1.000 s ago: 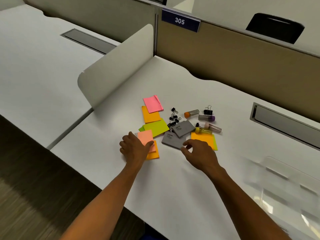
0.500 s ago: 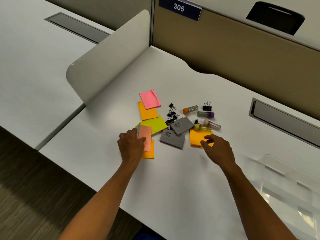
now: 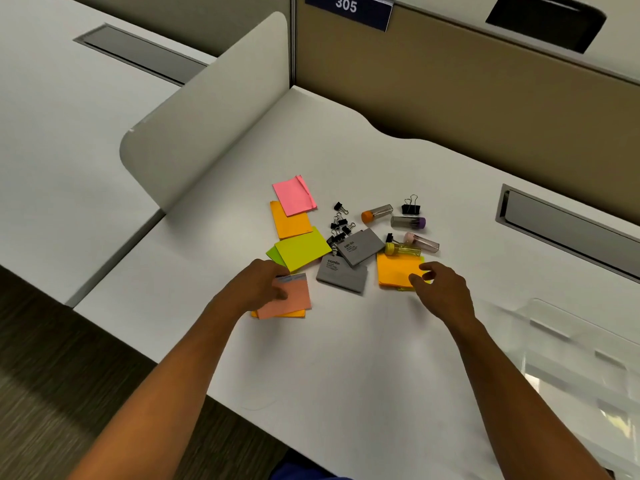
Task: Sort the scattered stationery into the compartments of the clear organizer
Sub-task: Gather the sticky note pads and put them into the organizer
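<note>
The left hand (image 3: 258, 289) pinched a salmon sticky pad (image 3: 289, 299), thumb on top and fingers under its left edge, so that grip was clamped on the pad. This pad lay over an orange pad (image 3: 298, 313) on the white desk (image 3: 346, 375). The right hand (image 3: 441, 292) hovered at the near right corner of another orange pad (image 3: 394, 270), its fingers loosely curled and apart, holding nothing; whether the fingertips touched the paper could not be told.

Beyond the hands lay a yellow-green pad (image 3: 303, 249), a further orange pad (image 3: 291, 221) and a pink pad (image 3: 294, 195), each overlapping the next. 2 grey boxes (image 3: 358, 251) sat between the pads, one partly across the other, with small black binder clips (image 3: 341, 221) just behind them. 4 small clear tubes (image 3: 408, 222) with coloured caps lay to the right, a larger binder clip (image 3: 411, 206) beside them.

The clear organizer (image 3: 571, 348) stood on the desk at the right, well apart from the stationery, blurred.
</note>
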`<state>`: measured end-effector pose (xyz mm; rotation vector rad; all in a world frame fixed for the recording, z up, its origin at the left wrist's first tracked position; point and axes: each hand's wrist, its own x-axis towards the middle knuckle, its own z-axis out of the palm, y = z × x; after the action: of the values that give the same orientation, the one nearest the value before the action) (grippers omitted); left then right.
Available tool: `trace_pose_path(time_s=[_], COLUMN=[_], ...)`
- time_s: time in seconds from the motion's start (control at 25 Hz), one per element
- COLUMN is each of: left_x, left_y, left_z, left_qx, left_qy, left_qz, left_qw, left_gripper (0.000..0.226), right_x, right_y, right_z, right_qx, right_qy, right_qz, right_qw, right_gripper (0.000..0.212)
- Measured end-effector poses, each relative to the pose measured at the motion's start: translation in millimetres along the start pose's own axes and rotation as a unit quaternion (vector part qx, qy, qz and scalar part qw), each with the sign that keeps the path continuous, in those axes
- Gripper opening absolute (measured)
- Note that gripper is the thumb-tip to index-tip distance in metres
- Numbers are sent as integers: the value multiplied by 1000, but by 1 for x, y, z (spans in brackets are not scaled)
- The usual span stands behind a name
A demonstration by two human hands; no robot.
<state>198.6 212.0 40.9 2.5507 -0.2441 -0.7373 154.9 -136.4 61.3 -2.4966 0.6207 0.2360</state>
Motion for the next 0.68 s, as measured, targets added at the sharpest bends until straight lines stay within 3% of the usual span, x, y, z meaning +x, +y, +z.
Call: trace_pose_path(time_s=[0.32, 0.68], left_x=[-1, -4], left_y=[-2, 7], left_z=[18, 38], left_qx=[159, 182], left_qy=[17, 24], left_qz=[11, -64], left_qw=[987, 981], left_gripper=[83, 86], right_x=[13, 26], right_y=[2, -16], right_z=[15, 41], right_qx=[-51, -77], right_qy=[9, 10], right_qz=[35, 101], right_qw=[998, 992], right_gripper=[61, 102])
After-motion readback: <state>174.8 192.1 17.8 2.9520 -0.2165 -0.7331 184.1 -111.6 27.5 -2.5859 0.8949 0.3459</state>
